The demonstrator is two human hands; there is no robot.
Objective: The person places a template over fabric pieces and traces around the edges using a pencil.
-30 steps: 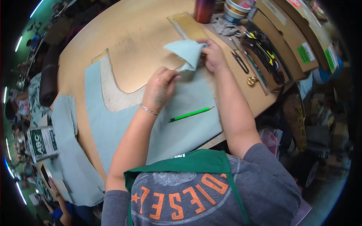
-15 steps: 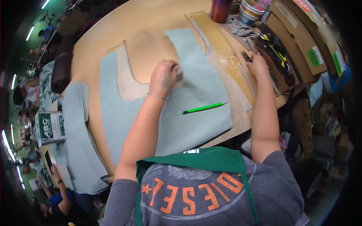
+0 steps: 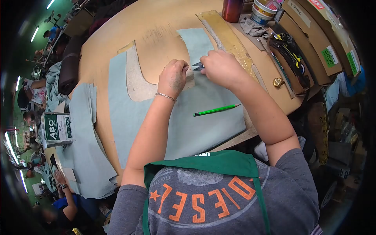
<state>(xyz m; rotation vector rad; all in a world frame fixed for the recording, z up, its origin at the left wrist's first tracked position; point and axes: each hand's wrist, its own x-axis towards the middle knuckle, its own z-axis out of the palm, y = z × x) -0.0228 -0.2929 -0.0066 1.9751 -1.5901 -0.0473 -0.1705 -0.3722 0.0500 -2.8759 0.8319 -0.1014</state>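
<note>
On fabric (image 3: 203, 113) — snips (image 3: 197, 65) in right hand (image 3: 221, 67), tips left.

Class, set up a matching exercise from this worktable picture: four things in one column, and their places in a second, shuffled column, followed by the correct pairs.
Things:
1. green pencil
2. snips
3. ABC box
4. red tumbler

Places:
A. at the table's far edge
B. lying on the pale blue fabric
C. in the right hand
D. off the table's left side

Pairs: 1-B, 2-C, 3-D, 4-A
</note>
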